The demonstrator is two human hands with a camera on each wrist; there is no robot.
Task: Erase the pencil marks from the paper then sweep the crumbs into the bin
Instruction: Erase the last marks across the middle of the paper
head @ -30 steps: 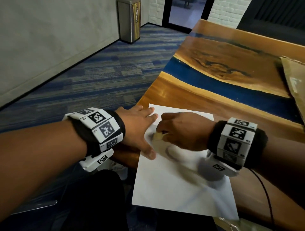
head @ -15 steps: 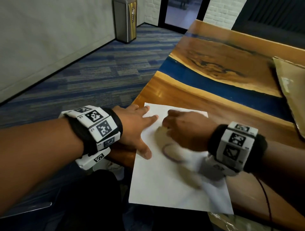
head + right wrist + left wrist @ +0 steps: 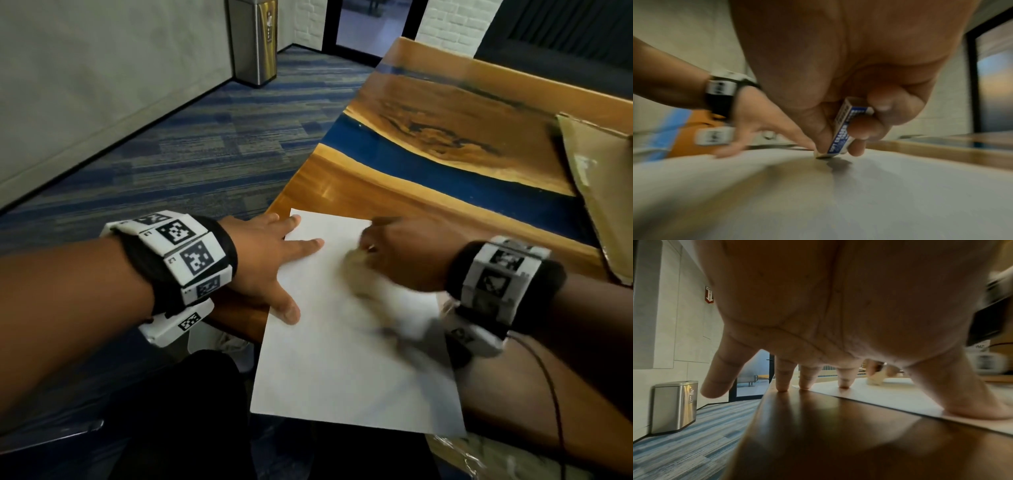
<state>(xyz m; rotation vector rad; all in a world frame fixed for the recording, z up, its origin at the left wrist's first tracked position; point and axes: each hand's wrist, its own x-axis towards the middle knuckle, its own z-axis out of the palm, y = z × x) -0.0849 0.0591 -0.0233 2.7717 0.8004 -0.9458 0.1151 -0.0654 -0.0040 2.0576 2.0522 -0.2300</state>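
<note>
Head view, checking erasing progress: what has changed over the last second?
The right hand has rubbed the eraser back and forth; the dark oval pencil mark seen earlier no longer shows on the paper, though motion blur hides that spot. The left hand stays flat, pressing the paper's left edge on the table.

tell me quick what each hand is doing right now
Left hand: open, fingers flat, pressing the paper.
Right hand: pinching the eraser, tip on the paper.

right hand motion-blurred, pencil marks indiscernible, cardboard cropped
</note>
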